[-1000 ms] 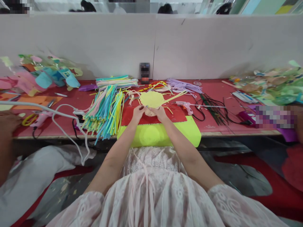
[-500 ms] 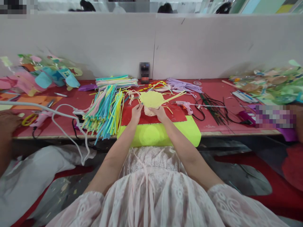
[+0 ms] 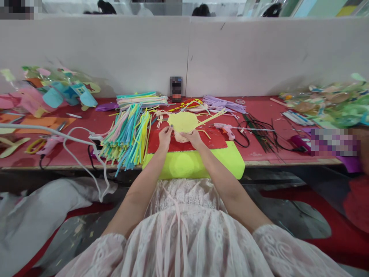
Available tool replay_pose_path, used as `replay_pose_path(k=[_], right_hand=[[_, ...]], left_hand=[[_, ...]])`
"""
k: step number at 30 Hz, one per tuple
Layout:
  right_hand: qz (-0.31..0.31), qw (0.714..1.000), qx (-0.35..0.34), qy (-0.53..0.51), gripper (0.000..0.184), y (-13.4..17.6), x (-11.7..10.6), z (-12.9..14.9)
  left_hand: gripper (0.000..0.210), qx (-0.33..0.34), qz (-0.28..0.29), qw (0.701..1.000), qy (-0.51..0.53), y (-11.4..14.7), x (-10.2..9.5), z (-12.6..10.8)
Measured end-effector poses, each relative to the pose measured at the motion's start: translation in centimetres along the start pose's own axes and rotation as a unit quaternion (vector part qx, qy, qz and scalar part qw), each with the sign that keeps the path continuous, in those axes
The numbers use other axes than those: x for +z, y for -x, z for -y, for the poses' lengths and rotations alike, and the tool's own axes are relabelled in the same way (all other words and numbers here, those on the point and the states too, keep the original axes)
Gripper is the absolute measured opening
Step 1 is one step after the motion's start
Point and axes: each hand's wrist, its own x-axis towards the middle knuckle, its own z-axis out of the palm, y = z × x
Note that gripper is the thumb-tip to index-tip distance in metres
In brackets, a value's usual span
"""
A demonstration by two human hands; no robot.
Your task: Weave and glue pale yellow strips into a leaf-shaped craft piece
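Note:
A flat pale-yellow craft piece [image 3: 183,120] with an uneven edge is held up over the red mat [image 3: 160,143]. My left hand [image 3: 165,136] pinches its lower left edge. At its lower right, my right hand [image 3: 193,137] grips the same piece with the thumb on its face. A rounded peach-coloured part [image 3: 180,137] shows below it between my hands; how they join cannot be made out. Thin yellow strips [image 3: 212,117] stretch out to the right. A lime-yellow sheet [image 3: 184,165] hangs at the table's front edge.
Left of my hands lies a large bundle of coloured pipe cleaners [image 3: 129,134]. A pink glue gun [image 3: 226,130] is at right, another glue gun [image 3: 51,144] at left beside a white cable [image 3: 83,140]. A phone [image 3: 176,89] leans on the partition [image 3: 115,54].
The yellow piece has turned slightly and shifted a little left, with my left hand moving along with it. At far left, a neighbour's arm has drawn out of view.

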Motion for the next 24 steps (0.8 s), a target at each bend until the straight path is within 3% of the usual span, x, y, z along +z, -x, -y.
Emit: replay_pose_path(k=[15,24], right_hand=[[-0.015,1.0,0.009,0.016,0.062,0.1,0.05,0.28],[0.01,1.0,0.014,0.014,0.059,0.46,0.11,0.73]], left_hand=[[0.035,0.011,-0.001,1.0,0.007,-0.26,0.13,0.62],[0.034,0.012,-0.008,1.0,0.011,-0.27,-0.02,0.75]])
